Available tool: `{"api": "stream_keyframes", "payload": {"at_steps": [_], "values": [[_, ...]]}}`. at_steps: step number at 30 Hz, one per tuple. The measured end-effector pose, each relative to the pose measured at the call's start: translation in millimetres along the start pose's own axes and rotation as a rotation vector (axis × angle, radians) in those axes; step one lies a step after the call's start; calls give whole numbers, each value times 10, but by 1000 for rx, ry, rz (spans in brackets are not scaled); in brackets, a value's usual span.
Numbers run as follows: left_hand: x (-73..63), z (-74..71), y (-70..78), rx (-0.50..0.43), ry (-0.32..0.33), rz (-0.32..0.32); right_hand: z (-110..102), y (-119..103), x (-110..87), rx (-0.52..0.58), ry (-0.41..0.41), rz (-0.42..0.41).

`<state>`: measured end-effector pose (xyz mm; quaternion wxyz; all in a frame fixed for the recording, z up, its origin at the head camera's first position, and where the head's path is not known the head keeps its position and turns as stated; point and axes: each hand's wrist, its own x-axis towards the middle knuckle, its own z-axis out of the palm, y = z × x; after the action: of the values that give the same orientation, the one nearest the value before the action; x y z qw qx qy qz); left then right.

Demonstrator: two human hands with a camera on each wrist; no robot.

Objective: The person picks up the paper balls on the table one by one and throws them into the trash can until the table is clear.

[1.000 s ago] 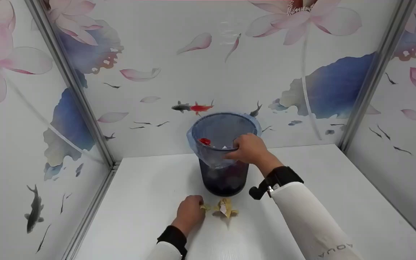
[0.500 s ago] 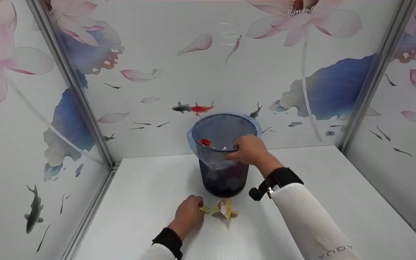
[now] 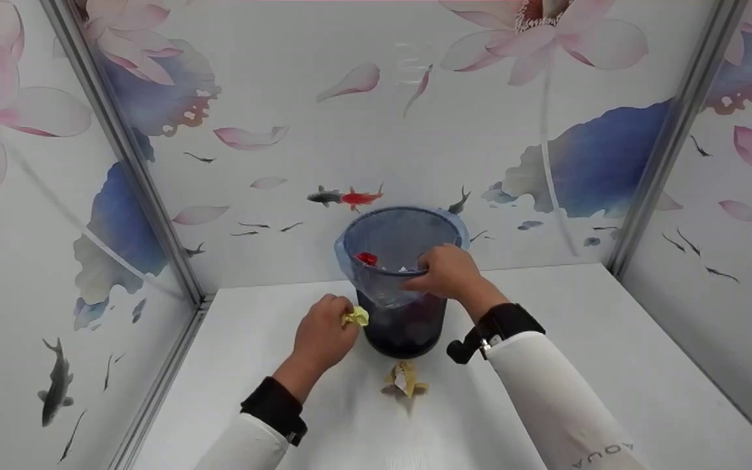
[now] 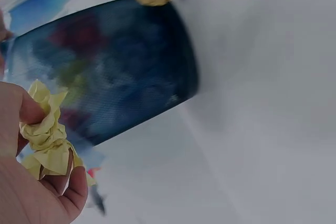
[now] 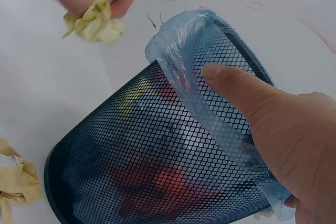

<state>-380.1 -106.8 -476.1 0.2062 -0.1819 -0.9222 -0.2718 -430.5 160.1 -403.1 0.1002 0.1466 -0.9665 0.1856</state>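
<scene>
My left hand (image 3: 325,331) pinches a crumpled piece of yellow paper (image 4: 50,137) between thumb and fingers, raised off the table just left of the mesh wastebasket (image 3: 405,326). The basket stands upright, lined with a thin blue plastic bag (image 5: 181,51) folded over its rim. My right hand (image 3: 449,271) grips that rim at the near right, thumb outside over the bag and fingers inside, mostly hidden. Through the mesh show red, yellow and white crumpled pieces. A tan crumpled paper (image 3: 405,380) with a white patch lies on the table in front of the basket.
The white table (image 3: 271,339) meets a printed back wall (image 3: 271,91) close behind the basket. Side panels with metal frame posts (image 3: 125,150) close off the left and right.
My left hand has lifted the yellow paper from the table and carried it up and forward, beside the basket. The right hand keeps its grip on the rim.
</scene>
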Motion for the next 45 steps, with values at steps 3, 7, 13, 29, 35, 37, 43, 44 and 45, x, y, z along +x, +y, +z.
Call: {"api": "stream_keyframes", "payload": {"at_steps": [3,7,13,29,35,37,43,44,45], "values": [[138,-185,86,-9,26,39,-1,-3,-1,-8,3,-9],[321,-390,184,-43,44,67,5,-6,-2,-10,3,-8],[594,-583,341,-102,30,69,10,12,6,-23,7,-12],[1209,-530,732,-52,-16,52,10,15,13,-24,16,-12],[1291,-394,761,14,-48,48,-1,0,0,-19,25,-15],[1301,-349,756,36,-61,35,-4,-4,-4,-15,20,-6],[1295,-243,755,74,-98,4,-7,-2,4,-15,4,14],[1295,-231,756,83,-102,1,-8,0,5,-15,1,15],[1295,-222,758,92,-108,-2,-9,3,8,-15,-1,15]]}}
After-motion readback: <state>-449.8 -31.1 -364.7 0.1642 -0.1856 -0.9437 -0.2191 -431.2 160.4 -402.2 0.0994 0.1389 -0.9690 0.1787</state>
